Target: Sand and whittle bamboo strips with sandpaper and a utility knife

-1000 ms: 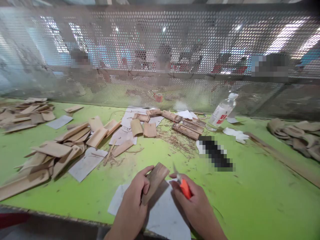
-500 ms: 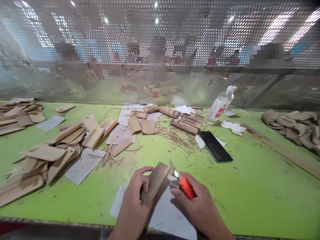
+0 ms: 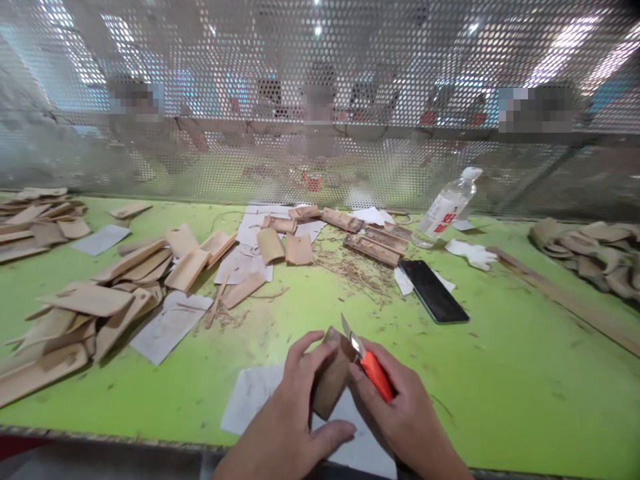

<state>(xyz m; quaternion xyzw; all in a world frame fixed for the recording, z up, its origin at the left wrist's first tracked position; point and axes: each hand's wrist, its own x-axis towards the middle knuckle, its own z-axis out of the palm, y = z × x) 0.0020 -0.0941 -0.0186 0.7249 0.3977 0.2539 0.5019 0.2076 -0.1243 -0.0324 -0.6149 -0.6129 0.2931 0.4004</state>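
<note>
My left hand (image 3: pixel 287 417) grips a short curved brown slat (image 3: pixel 331 375) and holds it on edge above a white paper sheet (image 3: pixel 253 403). My right hand (image 3: pixel 400 413) is closed round an orange-handled utility knife (image 3: pixel 370 365). Its bare blade points up and to the left and lies against the slat's top right corner. Both hands are at the near edge of the green table (image 3: pixel 500 373).
Piles of similar tan slats (image 3: pixel 90 300) and paper sheets lie at left and centre. A black phone (image 3: pixel 433 291), a plastic bottle (image 3: pixel 447 208), a white glove (image 3: pixel 470 253) and more slats (image 3: pixel 590 257) are at right. A perforated metal screen (image 3: pixel 320 100) stands behind, with people beyond it.
My left hand has turned the slat from lying flat and slanted to standing on edge and drawn it nearer. The knife blade has closed in on the slat's corner.
</note>
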